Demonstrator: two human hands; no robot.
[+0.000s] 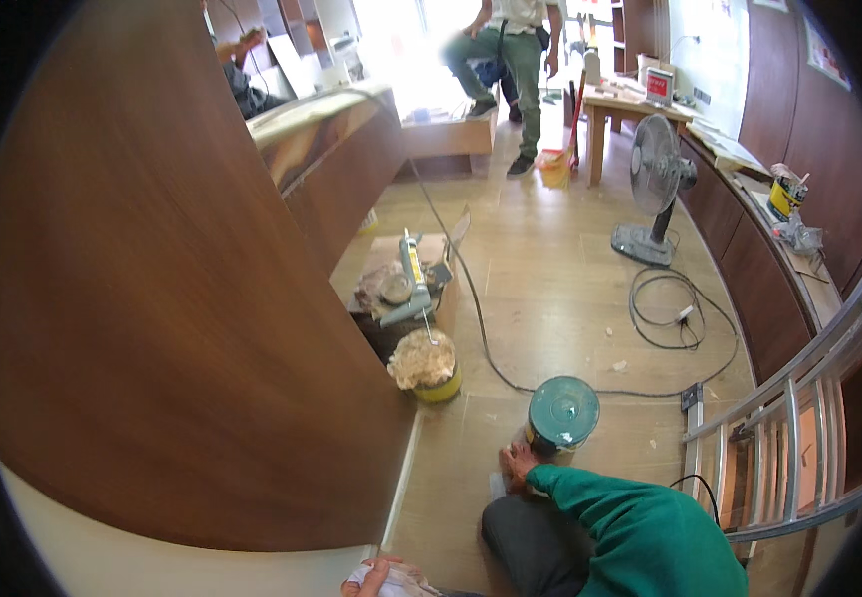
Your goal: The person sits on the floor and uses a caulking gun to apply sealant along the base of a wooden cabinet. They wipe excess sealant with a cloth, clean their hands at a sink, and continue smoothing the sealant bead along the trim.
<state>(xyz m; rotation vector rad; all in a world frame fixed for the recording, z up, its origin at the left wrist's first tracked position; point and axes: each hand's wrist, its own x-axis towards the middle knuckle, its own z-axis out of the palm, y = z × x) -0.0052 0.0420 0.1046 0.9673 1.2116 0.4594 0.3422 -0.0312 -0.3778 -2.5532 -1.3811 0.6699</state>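
My left hand [373, 583] is at the bottom edge, gripping a crumpled whitish cloth [410, 579]. It is close to the foot of a brown wood-grain panel [177, 298]. My right hand [518, 464], in a green sleeve, is low over the floor beside a can with a green lid [564, 410]. Its fingers lie against or just in front of the can's base; whether they touch it is unclear. A small pale flat piece [498, 486] shows under this hand, and I cannot tell if it is held. My bent knee [535, 541] is just below.
A yellow tub [438, 389] with a spongy tan mass and a caulking gun [412, 276] stand ahead. A black cable [476, 313] crosses the floor. An aluminium ladder [789, 448] lies right, beyond it a pedestal fan [655, 186]. Another person [517, 67] stands at the back.
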